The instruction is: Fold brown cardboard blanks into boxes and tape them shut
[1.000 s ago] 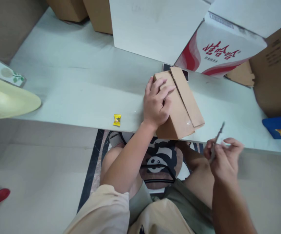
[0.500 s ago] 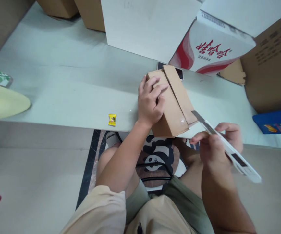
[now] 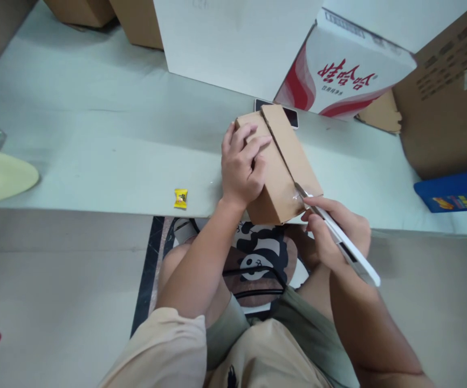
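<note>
A small brown cardboard box lies at an angle near the front edge of the table. My left hand grips its left side, fingers curled over the top. Between the fingers of my right hand is a white utility knife with its blade out. The blade tip touches the seam between the box's top flaps, close to the near end. Clear tape shines on the cardboard beside the blade. What the box contains is hidden.
A yellow wrapped candy lies left of the box. Behind the box are a phone, a large white box and a red-and-white carton. A blue packet rests at right, a pale yellow object at left.
My right hand has moved left and up with the utility knife, bringing its blade onto the box seam. The right flap, slightly lifted before, lies flatter. My left hand keeps its grip.
</note>
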`<state>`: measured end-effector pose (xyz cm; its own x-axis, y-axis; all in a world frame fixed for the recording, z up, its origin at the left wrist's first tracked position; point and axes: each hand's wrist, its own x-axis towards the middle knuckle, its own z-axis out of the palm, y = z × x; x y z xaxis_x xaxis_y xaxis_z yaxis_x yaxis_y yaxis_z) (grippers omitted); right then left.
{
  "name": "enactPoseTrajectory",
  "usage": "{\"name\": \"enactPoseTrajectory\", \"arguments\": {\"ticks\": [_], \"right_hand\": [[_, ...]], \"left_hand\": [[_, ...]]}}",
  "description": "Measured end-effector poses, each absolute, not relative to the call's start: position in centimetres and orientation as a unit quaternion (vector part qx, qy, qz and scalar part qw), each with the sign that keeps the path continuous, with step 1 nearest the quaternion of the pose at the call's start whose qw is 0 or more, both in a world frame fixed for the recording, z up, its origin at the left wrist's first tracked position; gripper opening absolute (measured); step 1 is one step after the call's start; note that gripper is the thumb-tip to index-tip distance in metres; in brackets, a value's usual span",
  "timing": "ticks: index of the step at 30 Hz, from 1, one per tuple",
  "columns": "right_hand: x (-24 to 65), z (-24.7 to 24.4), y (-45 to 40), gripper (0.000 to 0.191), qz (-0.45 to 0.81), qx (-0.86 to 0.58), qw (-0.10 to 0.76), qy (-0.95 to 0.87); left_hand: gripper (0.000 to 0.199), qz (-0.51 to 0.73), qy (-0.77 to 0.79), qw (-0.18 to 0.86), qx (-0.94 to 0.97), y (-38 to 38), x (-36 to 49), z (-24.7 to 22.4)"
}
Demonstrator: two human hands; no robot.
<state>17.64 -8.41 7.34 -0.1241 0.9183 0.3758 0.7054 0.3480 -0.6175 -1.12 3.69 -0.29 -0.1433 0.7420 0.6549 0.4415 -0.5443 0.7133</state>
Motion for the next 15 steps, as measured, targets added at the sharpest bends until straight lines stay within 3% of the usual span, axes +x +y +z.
{"name": "enactPoseTrajectory", "arguments": {"ticks": [9,15], "right_hand": [[18.3,8.2,-10.3,0.029,0.094,-0.529,0.355,-0.765],[20.5,6.0,-10.5,0.021,0.070,-0.485,0.541,-0.684]], "left_hand": [[0.049,0.598,0.448,0.140,0.650,4.1,-1.3,-0.9],[0.050,0.631,0.415,0.169,0.634,4.5,-2.1,-1.3]]}}
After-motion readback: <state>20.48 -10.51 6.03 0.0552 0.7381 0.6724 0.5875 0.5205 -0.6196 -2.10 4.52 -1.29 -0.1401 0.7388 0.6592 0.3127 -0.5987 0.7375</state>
